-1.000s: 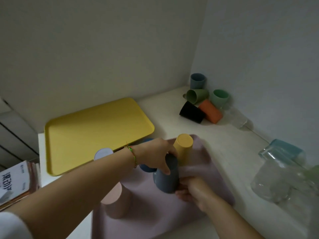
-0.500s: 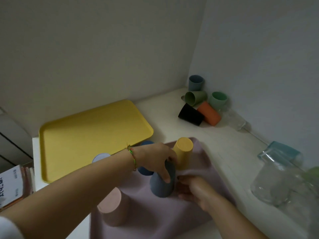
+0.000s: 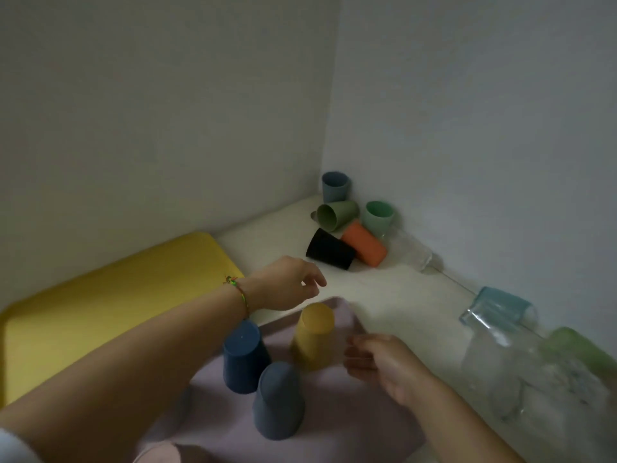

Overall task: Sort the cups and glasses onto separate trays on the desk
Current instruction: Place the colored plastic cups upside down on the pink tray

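On the pink tray [image 3: 350, 426] stand three upside-down cups: a grey-blue cup [image 3: 278, 401], a dark blue cup [image 3: 244, 357] and a yellow cup [image 3: 314, 339]; a pink cup [image 3: 160, 454] shows at the bottom edge. My left hand [image 3: 287, 282] hovers above the tray's far edge, fingers loosely curled, holding nothing. My right hand [image 3: 384, 365] hangs empty just right of the yellow cup. The yellow tray [image 3: 100, 312] lies bare at left. In the far corner lie a black cup [image 3: 329, 250], an orange cup [image 3: 365, 243], two green cups and a blue-grey cup [image 3: 335, 187].
A clear glass [image 3: 410, 250] lies by the orange cup. Several glasses [image 3: 521, 372], one bluish [image 3: 494, 307] and one greenish [image 3: 581, 352], crowd the right wall. Walls close the desk at back and right.
My left hand let go of the grey-blue cup, which now stands on the pink tray, and moved up and away toward the corner. My right hand drew back from that cup.
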